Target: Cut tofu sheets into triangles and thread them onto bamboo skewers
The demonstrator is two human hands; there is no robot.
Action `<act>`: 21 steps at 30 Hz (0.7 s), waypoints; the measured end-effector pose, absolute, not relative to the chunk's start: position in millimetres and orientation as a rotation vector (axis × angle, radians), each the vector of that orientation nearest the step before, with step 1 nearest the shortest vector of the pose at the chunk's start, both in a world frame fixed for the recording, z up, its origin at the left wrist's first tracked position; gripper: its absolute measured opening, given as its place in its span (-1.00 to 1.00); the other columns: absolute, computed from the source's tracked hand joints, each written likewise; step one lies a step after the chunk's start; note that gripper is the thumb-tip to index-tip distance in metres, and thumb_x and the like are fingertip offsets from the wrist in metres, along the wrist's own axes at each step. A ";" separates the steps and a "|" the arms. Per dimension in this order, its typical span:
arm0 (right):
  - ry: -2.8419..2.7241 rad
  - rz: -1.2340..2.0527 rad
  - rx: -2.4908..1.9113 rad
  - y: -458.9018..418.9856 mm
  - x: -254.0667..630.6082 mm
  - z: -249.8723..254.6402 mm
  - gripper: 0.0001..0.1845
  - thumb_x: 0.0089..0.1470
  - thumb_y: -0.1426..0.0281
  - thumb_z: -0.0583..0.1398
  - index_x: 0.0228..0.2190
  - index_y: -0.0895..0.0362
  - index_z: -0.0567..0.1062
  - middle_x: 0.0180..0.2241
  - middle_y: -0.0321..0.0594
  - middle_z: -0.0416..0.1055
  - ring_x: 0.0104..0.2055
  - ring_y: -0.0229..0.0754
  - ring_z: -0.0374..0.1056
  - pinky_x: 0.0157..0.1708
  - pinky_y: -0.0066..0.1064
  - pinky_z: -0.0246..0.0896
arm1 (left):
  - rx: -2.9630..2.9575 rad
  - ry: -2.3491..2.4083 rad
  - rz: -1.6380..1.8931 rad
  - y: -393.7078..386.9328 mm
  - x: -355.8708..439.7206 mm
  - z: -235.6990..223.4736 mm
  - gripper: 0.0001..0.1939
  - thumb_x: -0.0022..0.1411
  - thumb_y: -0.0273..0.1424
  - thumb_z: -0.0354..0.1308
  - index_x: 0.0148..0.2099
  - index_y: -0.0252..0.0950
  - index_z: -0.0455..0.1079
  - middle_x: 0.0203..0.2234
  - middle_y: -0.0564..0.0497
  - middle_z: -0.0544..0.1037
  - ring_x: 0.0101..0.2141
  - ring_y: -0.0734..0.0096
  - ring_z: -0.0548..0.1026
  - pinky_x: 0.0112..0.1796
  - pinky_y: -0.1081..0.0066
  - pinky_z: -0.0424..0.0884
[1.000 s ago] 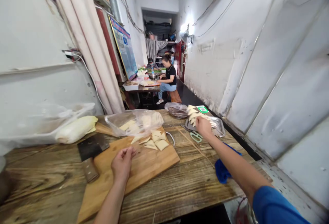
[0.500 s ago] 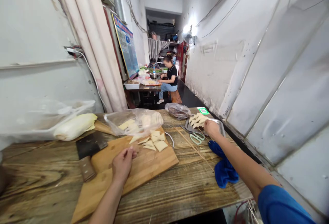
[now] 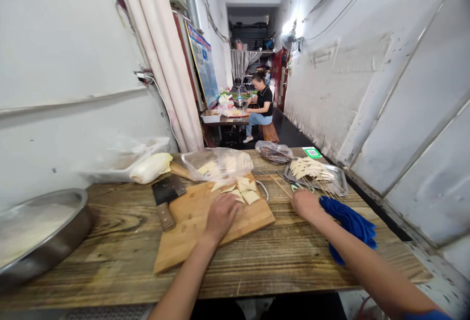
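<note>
My left hand (image 3: pixel 221 215) rests on the wooden cutting board (image 3: pixel 183 241), fingers curled under, just short of a small heap of pale triangular tofu pieces (image 3: pixel 244 190). My right hand (image 3: pixel 304 202) lies on the table by the green-handled scissors (image 3: pixel 295 188) and loose bamboo skewers (image 3: pixel 279 185). Its fingers are hidden behind the back of the hand. Beyond it a metal tray (image 3: pixel 340 185) holds skewered tofu triangles (image 3: pixel 308 168).
A cleaver (image 3: pixel 167 197) lies on the board's left corner. Behind are a plastic bag of tofu (image 3: pixel 220 163), a cabbage (image 3: pixel 150 168) and a dark bag (image 3: pixel 273 151). A metal basin (image 3: pixel 44 232) sits far left, a blue cloth (image 3: pixel 348 222) right. A person (image 3: pixel 262 104) sits at a distant table.
My right hand has come back from the tray to the table by the scissors. The skewered tofu now lies in the tray. My left hand slid forward toward the tofu pieces. The view swung left.
</note>
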State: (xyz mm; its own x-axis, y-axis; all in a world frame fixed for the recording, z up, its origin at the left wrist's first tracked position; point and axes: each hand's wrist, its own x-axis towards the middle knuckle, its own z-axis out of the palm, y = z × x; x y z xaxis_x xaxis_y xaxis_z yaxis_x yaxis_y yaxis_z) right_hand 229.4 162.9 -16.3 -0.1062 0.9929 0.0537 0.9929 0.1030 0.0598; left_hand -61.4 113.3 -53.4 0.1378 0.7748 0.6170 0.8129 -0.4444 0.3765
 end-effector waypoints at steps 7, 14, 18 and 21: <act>2.294 0.155 2.149 163.0 227.4 -23.8 -0.70 -0.02 0.68 0.01 -0.38 0.28 0.51 -0.34 0.08 0.49 -0.26 0.00 0.41 -0.32 -0.28 0.21 | -2.531 -1.620 -0.342 130.4 -16.1 -30.3 -0.69 0.22 -0.47 -0.11 -0.02 -0.32 0.30 -0.16 -0.17 0.47 -0.11 0.21 0.39 0.00 0.12 0.12; 2.389 0.141 2.254 160.3 233.1 -10.5 -0.77 0.02 0.61 0.01 -0.37 0.31 0.46 -0.38 0.09 0.46 -0.35 -0.06 0.42 -0.39 -0.37 0.18 | -2.520 -1.772 -0.069 140.5 7.0 -10.6 -0.75 0.11 -0.53 -0.06 -0.21 -0.43 0.40 -0.38 -0.28 0.50 -0.31 0.13 0.46 -0.26 0.24 0.27; 2.612 0.103 2.308 155.6 223.9 -4.9 -0.80 0.05 0.51 0.01 -0.30 0.22 0.40 -0.31 -0.03 0.44 -0.30 -0.16 0.38 -0.34 -0.44 0.15 | -2.419 -1.816 -0.207 149.9 9.7 -17.3 -0.74 0.14 -0.46 -0.07 -0.29 -0.44 0.43 -0.38 -0.30 0.49 -0.28 0.13 0.44 -0.24 0.25 0.26; 2.934 -0.311 2.449 156.9 205.8 -7.9 -0.80 0.01 0.50 0.01 -0.33 0.17 0.40 -0.41 -0.16 0.44 -0.38 -0.18 0.35 -0.36 -0.43 0.13 | -2.389 -1.739 -0.317 152.0 7.8 -22.6 -0.77 0.14 -0.44 -0.05 -0.27 -0.41 0.41 -0.33 -0.24 0.47 -0.22 0.15 0.40 -0.18 0.25 0.24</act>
State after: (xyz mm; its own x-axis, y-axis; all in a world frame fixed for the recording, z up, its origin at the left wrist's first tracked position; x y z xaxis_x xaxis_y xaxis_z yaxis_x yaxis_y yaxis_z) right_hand 205.8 156.9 -7.9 -0.0477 0.9167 0.3967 0.8131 0.2663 -0.5176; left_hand 7.8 152.0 -22.6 0.2976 0.9159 0.2695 0.9520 -0.3057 -0.0123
